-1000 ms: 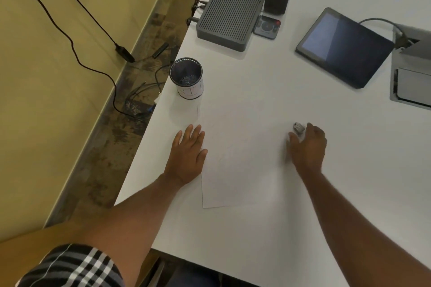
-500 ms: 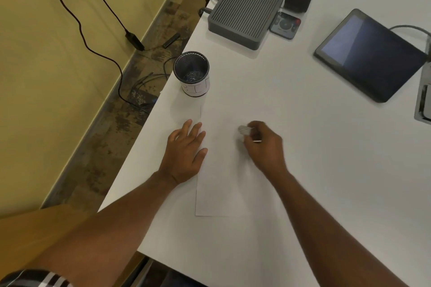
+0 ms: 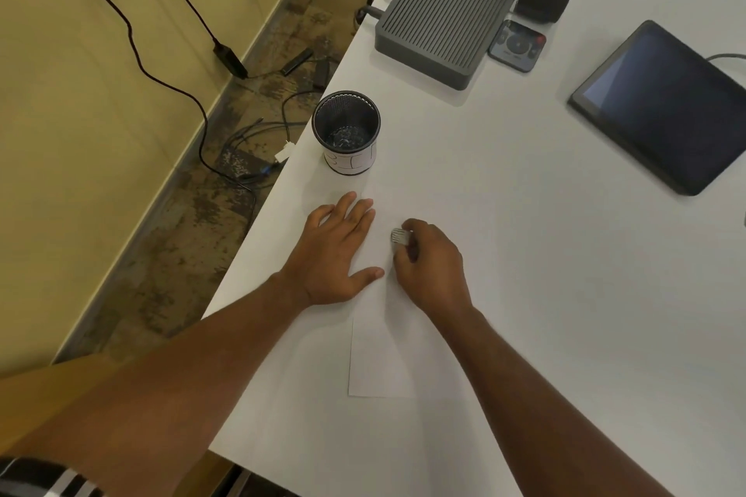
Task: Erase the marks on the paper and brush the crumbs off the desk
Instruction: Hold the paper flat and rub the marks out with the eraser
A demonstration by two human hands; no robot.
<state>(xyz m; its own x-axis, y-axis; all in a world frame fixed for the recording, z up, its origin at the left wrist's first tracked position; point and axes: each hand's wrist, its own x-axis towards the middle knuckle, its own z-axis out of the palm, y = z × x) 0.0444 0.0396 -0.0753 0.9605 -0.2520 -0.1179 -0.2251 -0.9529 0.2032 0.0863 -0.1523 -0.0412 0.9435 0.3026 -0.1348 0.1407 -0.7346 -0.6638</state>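
Observation:
A white sheet of paper point(image 3: 381, 359) lies on the white desk point(image 3: 545, 274) near its left edge. My left hand point(image 3: 335, 254) rests flat on the paper's left side, fingers spread, holding nothing. My right hand point(image 3: 430, 266) is closed around a small pale eraser point(image 3: 400, 236), whose end sticks out past the fingers and sits on the paper just right of my left hand. I cannot make out any marks or crumbs on the sheet.
A black mesh pen cup point(image 3: 347, 131) stands just beyond my left hand. A grey ribbed box point(image 3: 444, 16), a small remote point(image 3: 516, 46) and a dark tablet point(image 3: 662, 105) lie farther back. The desk's left edge drops to a floor with cables point(image 3: 242, 141).
My right hand picked the eraser up from the right of the paper and carried it left onto the sheet, close to my left hand. The left hand stayed flat on the paper.

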